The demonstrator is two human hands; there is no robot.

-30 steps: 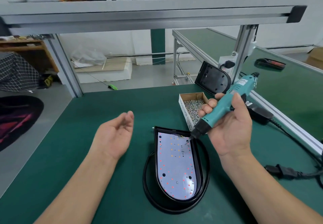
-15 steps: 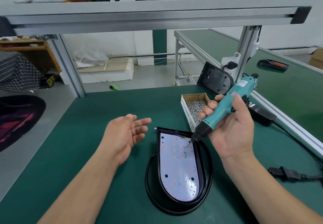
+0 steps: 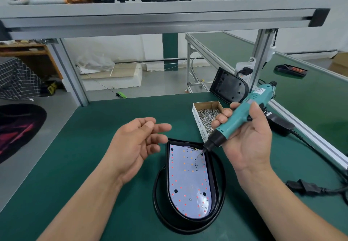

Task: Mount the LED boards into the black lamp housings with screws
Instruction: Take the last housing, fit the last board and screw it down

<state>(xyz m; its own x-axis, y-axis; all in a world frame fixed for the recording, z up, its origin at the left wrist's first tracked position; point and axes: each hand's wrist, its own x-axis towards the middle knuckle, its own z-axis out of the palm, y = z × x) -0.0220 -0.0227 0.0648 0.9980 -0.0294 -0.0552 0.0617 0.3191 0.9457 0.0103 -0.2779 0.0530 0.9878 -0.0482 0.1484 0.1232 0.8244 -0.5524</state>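
Board (image 3: 188, 180) seated in housing (image 3: 211, 180); right hand (image 3: 250, 142) grips screwdriver (image 3: 239, 116), tip below its fingers; left hand (image 3: 135, 146) loose, empty; screwing seems unfinished.

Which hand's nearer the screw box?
Right. The right hand, gripping the screwdriver, overlaps the right edge of the screw box; the left hand hovers well to its left.

Green tabletop (image 3: 90, 146). Aluminium shelf (image 3: 150, 17) overhead on grey posts (image 3: 70, 71). Second green bench (image 3: 310, 94) at right. Grey floor (image 3: 162, 84); white wall (image 3: 120, 48) behind, green pillar (image 3: 170, 52) against it. Wooden shelving (image 3: 28, 52) at left, checked cloth (image 3: 17, 78) below. White foam block (image 3: 113, 79) on floor. Dark round mat (image 3: 17, 127) far left. Even, diffuse light.
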